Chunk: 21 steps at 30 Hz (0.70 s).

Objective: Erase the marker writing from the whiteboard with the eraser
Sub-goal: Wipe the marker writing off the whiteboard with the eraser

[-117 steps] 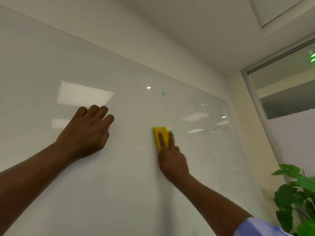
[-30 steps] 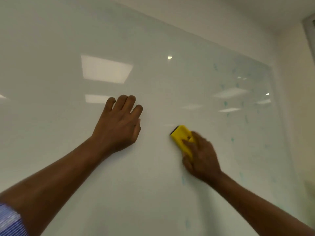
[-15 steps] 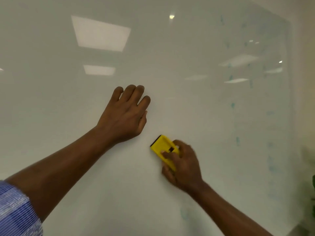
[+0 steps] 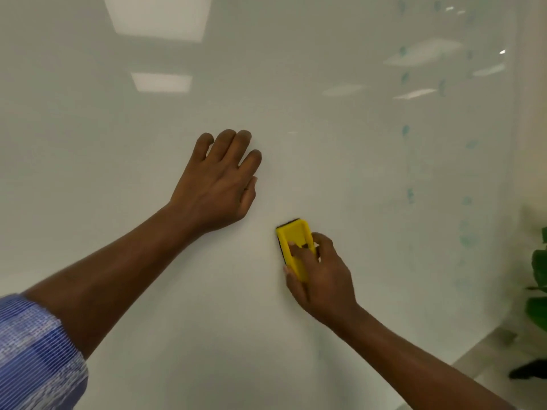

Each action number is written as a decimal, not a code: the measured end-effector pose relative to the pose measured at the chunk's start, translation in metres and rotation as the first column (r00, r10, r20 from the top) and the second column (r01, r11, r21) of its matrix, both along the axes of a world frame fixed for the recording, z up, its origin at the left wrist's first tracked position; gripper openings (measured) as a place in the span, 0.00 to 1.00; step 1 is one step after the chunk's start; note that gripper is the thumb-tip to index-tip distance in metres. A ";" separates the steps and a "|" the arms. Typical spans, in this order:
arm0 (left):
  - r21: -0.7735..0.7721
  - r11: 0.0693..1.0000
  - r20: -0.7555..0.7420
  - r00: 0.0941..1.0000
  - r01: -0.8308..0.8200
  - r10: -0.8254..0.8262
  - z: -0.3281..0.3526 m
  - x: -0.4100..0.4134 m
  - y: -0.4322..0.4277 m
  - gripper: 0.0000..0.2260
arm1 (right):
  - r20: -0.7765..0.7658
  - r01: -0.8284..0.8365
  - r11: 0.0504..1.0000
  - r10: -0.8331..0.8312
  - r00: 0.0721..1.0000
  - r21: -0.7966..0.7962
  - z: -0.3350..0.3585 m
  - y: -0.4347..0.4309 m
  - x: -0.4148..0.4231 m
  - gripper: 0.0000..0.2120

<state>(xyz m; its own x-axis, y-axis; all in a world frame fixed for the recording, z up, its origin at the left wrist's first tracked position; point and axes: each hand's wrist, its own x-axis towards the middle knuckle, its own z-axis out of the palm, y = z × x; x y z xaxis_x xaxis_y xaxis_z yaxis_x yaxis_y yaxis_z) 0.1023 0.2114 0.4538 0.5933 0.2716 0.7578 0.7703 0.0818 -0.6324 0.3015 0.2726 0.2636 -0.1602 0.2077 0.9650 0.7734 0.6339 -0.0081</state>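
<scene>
The glossy whiteboard [image 4: 118, 143] fills almost the whole view. My right hand [image 4: 321, 276] grips a yellow eraser [image 4: 291, 235] with a dark felt side and holds it against the board, just right of centre. Flat on the board up and to the left of the eraser lies my left hand [image 4: 217, 184], fingers straight and holding nothing. Faint blue-green marker smudges [image 4: 410, 195] dot the board's right part, well to the right of the eraser. The board around both hands looks white.
The whiteboard's right edge [image 4: 516, 143] meets a cream wall. A green potted plant [image 4: 537, 279] stands at the right border, with the floor [image 4: 485, 368] and a dark object [image 4: 529, 372] below it. Ceiling lights reflect in the board.
My right hand has carried the eraser down the board and turned it more upright. The view has dropped lower, so my left hand now appears higher in the frame; it stays flat on the board.
</scene>
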 end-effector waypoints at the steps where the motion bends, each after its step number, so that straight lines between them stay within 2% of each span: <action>1: -0.005 1.000 -0.005 1.000 0.007 -0.007 -0.003 0.000 0.001 0.17 | 0.038 0.024 1.000 -0.024 0.999 0.004 -0.006 0.005 0.012 0.25; 2: -0.012 1.000 -0.007 1.000 0.015 -0.015 -0.007 0.001 0.002 0.16 | 0.025 0.068 0.998 -0.067 0.997 -0.020 -0.008 0.013 0.027 0.26; 4: -0.028 0.999 -0.018 0.999 0.035 -0.035 -0.017 0.002 0.004 0.16 | -0.136 0.133 0.981 -0.152 0.979 -0.139 0.000 0.028 0.058 0.25; 6: -0.052 0.998 -0.039 0.998 0.044 -0.046 -0.028 0.005 0.006 0.16 | -0.367 0.099 0.956 -0.200 0.908 -0.275 0.013 0.038 0.076 0.20; 8: -0.069 0.997 -0.053 0.997 0.046 -0.050 -0.038 0.010 0.008 0.15 | -0.516 0.067 0.939 -0.245 0.821 -0.338 0.021 0.039 0.069 0.18; 9: -0.076 0.996 -0.052 0.997 0.049 -0.053 -0.042 0.013 0.009 0.15 | -0.545 0.065 0.938 -0.253 0.800 -0.339 0.020 0.034 0.057 0.19; 11: -0.079 0.995 -0.040 0.997 0.061 -0.065 -0.049 0.019 0.011 0.15 | -0.506 0.026 0.958 -0.173 0.845 -0.284 0.009 0.013 0.022 0.22; 14: -0.090 0.992 -0.037 0.995 0.087 -0.091 -0.060 0.024 0.014 0.15 | -0.262 -0.048 0.965 -0.023 0.965 -0.259 -0.031 -0.021 -0.024 0.25; 16: -0.100 0.990 -0.038 0.994 0.100 -0.104 -0.071 0.024 0.014 0.15 | -0.171 -0.052 0.961 0.005 0.985 -0.272 -0.048 -0.022 -0.022 0.25; 17: -0.103 0.989 -0.035 0.994 0.103 -0.107 -0.077 0.024 0.014 0.15 | -0.191 -0.041 0.956 -0.016 0.982 -0.292 -0.053 -0.017 -0.011 0.25; 19: -0.110 0.988 -0.034 0.993 0.109 -0.113 -0.092 0.022 0.012 0.14 | -0.346 -0.020 0.933 -0.113 0.931 -0.359 -0.060 0.001 0.015 0.27; 21: -0.128 0.984 -0.044 0.991 0.121 -0.127 -0.106 0.020 0.010 0.14 | -0.580 -0.054 0.909 -0.217 0.785 -0.413 -0.062 0.018 0.042 0.28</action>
<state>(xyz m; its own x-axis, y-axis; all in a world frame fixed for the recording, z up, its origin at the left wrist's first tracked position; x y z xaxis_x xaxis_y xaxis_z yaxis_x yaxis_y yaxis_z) 0.1227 0.2218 0.3474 0.6659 0.2838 0.6900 0.7354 -0.0939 -0.6711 0.3430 0.2911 0.2013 0.4587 0.5670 0.6841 0.5676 0.4055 -0.7166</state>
